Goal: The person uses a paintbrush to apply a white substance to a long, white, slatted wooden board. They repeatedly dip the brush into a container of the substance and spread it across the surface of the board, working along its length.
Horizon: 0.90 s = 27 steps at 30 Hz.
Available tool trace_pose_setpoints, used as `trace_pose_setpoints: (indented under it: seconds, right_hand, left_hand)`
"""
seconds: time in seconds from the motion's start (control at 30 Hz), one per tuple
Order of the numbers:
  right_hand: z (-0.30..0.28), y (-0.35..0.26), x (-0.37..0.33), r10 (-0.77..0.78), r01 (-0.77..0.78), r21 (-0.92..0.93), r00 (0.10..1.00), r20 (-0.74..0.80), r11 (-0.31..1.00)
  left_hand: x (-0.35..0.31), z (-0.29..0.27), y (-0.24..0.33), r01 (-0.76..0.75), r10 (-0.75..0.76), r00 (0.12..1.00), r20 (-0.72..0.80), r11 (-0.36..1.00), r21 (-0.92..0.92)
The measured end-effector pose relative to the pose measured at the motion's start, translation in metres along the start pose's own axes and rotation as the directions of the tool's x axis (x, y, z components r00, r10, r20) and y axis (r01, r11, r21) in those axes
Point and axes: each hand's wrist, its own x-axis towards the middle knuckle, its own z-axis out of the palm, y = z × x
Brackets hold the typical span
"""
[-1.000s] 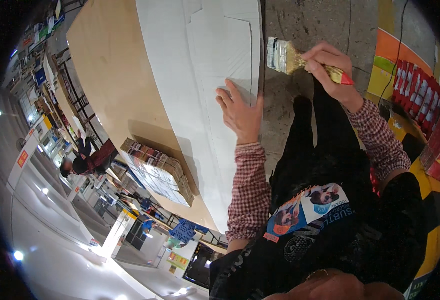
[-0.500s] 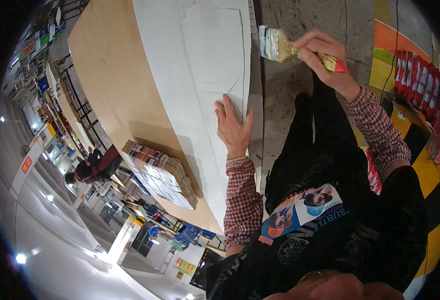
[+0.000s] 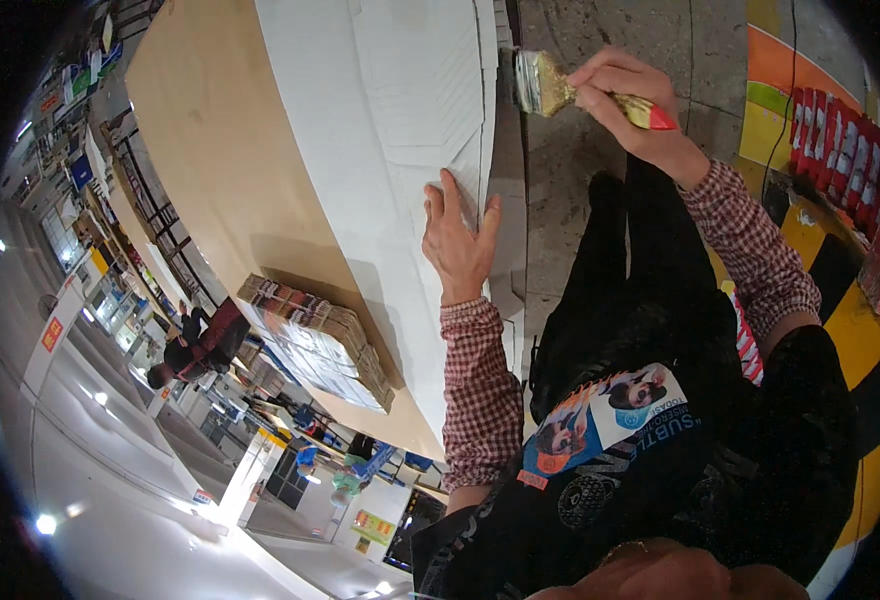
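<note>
A wide paintbrush point(image 3: 552, 86) is gripped in my right hand point(image 3: 632, 105), its handle yellow with a red end. The pale bristles point left, at the right edge of the layered white paper sheets point(image 3: 345, 110); whether they touch that edge I cannot tell. Lying flat on the sheets with fingers spread is my left hand point(image 3: 460, 245), near their right edge and below the brush. The sheets overlap in slightly staggered layers and lie along the right side of a tan tabletop point(image 3: 215, 130).
A strapped stack of bundled paper or card pieces point(image 3: 315, 340) sits on the tabletop left of my left forearm. At the right are red-and-white pieces point(image 3: 840, 155) and a yellow-and-black striped surface point(image 3: 830, 290). Another person point(image 3: 195, 345) is at the far left, beyond the table.
My right hand has brought the brush slightly left, closer to the sheets' edge. The left hand has shifted a little up and left, still flat on the paper.
</note>
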Motion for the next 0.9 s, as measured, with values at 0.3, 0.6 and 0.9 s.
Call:
trace_pose_setpoints:
  seconds: [0.3, 0.6, 0.9]
  right_hand:
    - [-0.008, -0.033, -0.045, 0.084, -0.083, 0.024, 0.996, -0.015, 0.996]
    - [0.004, -0.043, -0.061, 0.031, -0.031, -0.022, 1.0, 0.002, 0.999]
    - [0.029, -0.017, -0.047, -0.101, 0.101, -0.025, 0.995, -0.006, 0.995]
  left_hand:
    - [-0.017, 0.054, 0.015, 0.142, -0.112, 0.98, -0.164, 0.973, 0.181]
    - [-0.071, 0.053, -0.017, 0.095, -0.081, 0.99, -0.118, 0.988, 0.118]
    - [-0.06, 0.014, -0.039, -0.027, 0.026, 1.0, -0.007, 0.988, -0.15]
